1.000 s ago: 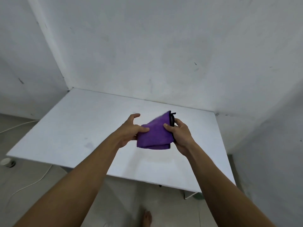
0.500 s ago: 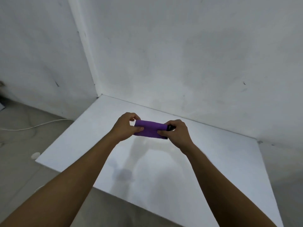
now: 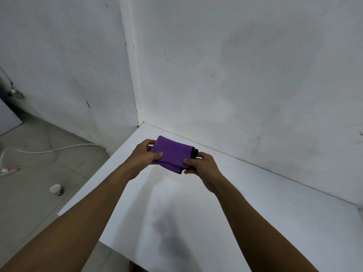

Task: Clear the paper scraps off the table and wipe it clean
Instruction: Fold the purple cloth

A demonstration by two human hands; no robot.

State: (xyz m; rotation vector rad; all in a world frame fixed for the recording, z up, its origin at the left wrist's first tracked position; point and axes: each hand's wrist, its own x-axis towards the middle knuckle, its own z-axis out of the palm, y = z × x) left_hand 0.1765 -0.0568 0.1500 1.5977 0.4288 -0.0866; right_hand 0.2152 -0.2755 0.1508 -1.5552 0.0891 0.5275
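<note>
While the left hand (image 3: 145, 155) and right hand (image 3: 199, 166) each pinch an end of the folded purple microfibre cloth (image 3: 172, 155) above the bare white worktop (image 3: 255, 203), a loosened pinch could let it unfold or drop.

A white table (image 3: 255, 203) stands in the wall corner, with only shadows across its top.

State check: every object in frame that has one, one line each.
purple cloth: folded, held above the table
left hand: grips the cloth's left end
right hand: pinches the cloth's right end
white table: no scraps visible
power strip: red light on
paper cup: on the floor
</note>
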